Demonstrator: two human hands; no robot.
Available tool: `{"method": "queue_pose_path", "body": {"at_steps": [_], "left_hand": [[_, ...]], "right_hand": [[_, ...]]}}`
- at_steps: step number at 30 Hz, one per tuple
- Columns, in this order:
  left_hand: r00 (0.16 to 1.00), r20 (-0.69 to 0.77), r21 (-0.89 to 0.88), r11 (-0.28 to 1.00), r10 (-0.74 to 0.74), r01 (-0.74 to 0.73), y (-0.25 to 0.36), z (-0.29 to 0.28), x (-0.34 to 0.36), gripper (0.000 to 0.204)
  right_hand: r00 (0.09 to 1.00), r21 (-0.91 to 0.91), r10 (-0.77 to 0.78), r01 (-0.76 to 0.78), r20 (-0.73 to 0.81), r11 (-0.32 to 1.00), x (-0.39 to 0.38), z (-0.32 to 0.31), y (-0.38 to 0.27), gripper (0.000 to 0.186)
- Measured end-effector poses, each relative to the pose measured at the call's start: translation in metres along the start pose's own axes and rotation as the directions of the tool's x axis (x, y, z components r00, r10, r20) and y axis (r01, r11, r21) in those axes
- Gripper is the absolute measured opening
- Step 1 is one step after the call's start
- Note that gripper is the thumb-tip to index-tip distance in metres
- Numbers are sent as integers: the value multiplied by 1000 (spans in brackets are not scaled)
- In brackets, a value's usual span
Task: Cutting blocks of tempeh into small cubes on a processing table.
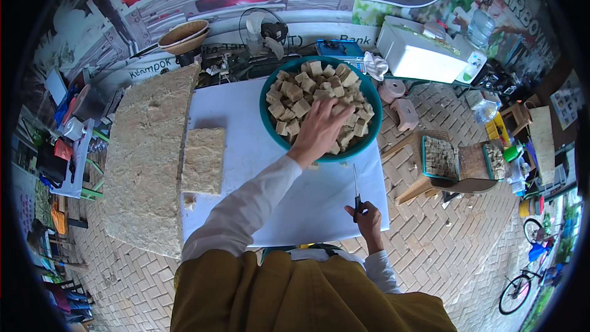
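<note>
Under the left hand, spread flat on cubes in the teal basin; right hand fisted round the knife. I'd drop cubes gently, blade pointing away.

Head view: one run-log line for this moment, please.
left hand over cubes in teal basin | right hand grips knife, blade up off white board | slab left, uncut

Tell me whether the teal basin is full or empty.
Nearly full. The teal basin is heaped with tan cubes up to its rim, and the left hand rests on the pile.
</note>
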State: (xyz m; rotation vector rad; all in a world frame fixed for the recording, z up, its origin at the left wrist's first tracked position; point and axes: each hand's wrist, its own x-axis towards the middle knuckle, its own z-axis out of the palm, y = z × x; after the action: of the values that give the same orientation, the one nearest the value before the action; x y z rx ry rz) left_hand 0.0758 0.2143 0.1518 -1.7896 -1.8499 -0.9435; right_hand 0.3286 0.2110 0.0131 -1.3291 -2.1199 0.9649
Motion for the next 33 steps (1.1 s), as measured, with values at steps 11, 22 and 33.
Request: {"method": "queue_pose_path", "body": {"at_steps": [11, 22, 33], "left_hand": [[981, 187, 52, 997, 52, -63, -31, 64, 36, 28], [861, -86, -254, 847, -501, 467, 8, -6, -97, 20], [730, 41, 129, 728, -682, 673, 7, 89, -150, 46]], "right_hand": [[997, -11, 75, -75, -17, 997, -2, -8, 0, 47], [995, -34, 67, -70, -73, 997, 12, -2, 7, 46], [997, -18, -4, 2, -77, 1000, 20, 9, 5, 44]]}}
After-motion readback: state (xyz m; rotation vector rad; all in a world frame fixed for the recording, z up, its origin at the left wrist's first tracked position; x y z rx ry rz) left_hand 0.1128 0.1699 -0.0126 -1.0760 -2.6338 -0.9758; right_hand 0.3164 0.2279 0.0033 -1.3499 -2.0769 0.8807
